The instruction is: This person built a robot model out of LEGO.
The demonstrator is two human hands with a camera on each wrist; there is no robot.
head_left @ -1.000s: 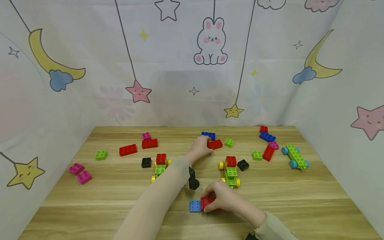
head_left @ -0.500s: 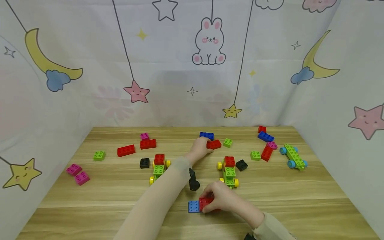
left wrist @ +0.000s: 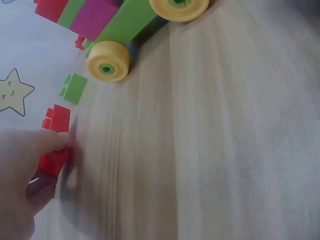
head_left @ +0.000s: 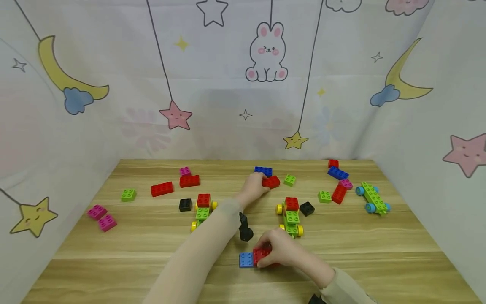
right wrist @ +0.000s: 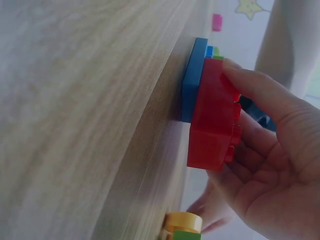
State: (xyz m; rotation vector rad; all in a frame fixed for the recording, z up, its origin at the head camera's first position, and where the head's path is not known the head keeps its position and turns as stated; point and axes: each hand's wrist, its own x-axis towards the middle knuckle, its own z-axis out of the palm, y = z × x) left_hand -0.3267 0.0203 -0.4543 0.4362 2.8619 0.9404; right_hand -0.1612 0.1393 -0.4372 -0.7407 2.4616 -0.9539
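The near held brick (head_left: 260, 256) and far held brick (head_left: 272, 182) were coloured red, the near plate (head_left: 246, 260) blue; the white backdrop (head_left: 220, 76) was star-patterned.

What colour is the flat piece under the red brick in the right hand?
The flat piece is blue; the right wrist view shows it best.

Head camera overlooks both hands (head_left: 252, 188) (head_left: 281, 248), wrist cameras closer.

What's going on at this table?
A person is working with both bare hands. The left hand grips the far red brick; I can't tell whether it's lifted. The right hand holds the near red brick atop a blue brick, overhanging one end. Two yellow-wheeled toy cars stand on the table among scattered loose bricks.
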